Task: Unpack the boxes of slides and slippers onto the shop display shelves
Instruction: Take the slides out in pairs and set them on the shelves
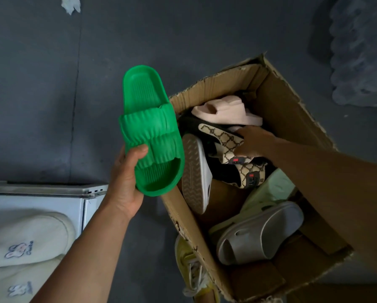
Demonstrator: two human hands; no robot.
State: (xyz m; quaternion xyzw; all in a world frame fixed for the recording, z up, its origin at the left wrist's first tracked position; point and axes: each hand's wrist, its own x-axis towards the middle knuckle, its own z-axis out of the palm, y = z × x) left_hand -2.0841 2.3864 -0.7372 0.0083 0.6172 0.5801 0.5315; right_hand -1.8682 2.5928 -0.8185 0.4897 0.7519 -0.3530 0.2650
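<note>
My left hand (pixel 126 180) grips a bright green ribbed slide (pixel 149 130) by its toe end, holding it up left of an open cardboard box (pixel 292 110). My right hand (pixel 252 141) reaches into the box, its fingers on a beige patterned slide (pixel 224 139); the fingertips are hidden. A second patterned slide (pixel 251 176) lies just below it. The box also holds a pale pink slide (pixel 227 111), a white slide on its side with the sole showing (pixel 194 173), a grey slide (pixel 259 232) and a pale green one (pixel 277 182).
Cream plush slippers with a rabbit emblem (pixel 23 241) lie on a white shelf unit (pixel 52 193) at the lower left. A yellow shoe with white laces (pixel 192 267) sits on the dark floor beside the box. Bagged goods (pixel 362 51) stand at the upper right.
</note>
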